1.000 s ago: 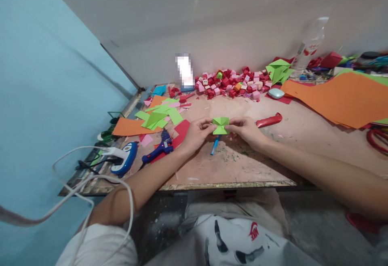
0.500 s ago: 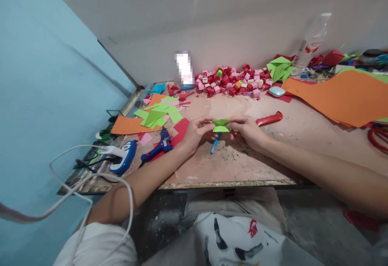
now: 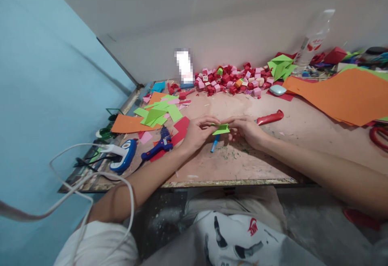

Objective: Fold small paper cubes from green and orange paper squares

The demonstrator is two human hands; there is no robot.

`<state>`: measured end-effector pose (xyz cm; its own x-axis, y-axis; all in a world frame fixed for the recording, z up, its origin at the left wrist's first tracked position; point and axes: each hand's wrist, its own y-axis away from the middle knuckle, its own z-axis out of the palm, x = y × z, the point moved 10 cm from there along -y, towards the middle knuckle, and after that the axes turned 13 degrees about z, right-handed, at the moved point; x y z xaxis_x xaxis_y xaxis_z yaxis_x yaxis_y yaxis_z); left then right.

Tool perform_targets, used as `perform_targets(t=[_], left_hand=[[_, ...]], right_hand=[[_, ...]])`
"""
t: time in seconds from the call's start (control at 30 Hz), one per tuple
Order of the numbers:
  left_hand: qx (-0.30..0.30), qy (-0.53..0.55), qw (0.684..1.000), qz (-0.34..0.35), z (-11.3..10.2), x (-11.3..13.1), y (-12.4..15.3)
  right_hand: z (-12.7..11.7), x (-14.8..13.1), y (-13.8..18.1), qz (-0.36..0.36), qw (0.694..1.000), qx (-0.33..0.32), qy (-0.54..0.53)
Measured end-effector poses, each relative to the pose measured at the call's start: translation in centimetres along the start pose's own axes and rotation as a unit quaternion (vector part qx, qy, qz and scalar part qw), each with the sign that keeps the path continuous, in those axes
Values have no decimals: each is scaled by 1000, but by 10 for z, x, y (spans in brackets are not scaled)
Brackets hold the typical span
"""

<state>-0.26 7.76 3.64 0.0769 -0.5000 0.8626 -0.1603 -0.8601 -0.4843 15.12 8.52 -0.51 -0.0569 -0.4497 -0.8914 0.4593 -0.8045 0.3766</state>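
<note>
Watching from far, I see the left hand [image 3: 200, 134] at nine o'clock of the green paper [image 3: 223, 130], its arm coming from eight, and the right hand [image 3: 247, 131] at three, its arm from nearly four. The bent fingers of both are clamped on the paper's ends. This small folded piece is held above the table [image 3: 257, 163] (its creases are difficult to follow). At five o'clock the shirt [image 3: 236, 237] reads NIKE in red; at two, the bottle's [image 3: 313, 44] red label is too small to read.
</note>
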Motion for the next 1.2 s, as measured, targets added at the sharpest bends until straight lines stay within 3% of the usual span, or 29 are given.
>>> perform_targets(t=[0.1,0.23,0.37,0.47,0.6,1.2], left_hand=[[-16,2,1000,12,2,3,1],[-37,11,999,15,5,5,3],[-30,80,994,-63,8,-5,7],[-17,68,993,-92,8,-11,7],[-49,57,989,-127,15,-24,10],[-43,66,990,-118,13,-23,10]], right_hand=[[2,-1,1,7,1000,-16,-24],[-3,-3,3,-3,999,33,2],[-5,-4,2,-21,999,42,-3],[-6,-6,1,-40,998,44,6],[-8,-9,1,-61,996,52,39],[-3,-7,-1,-40,997,25,59]])
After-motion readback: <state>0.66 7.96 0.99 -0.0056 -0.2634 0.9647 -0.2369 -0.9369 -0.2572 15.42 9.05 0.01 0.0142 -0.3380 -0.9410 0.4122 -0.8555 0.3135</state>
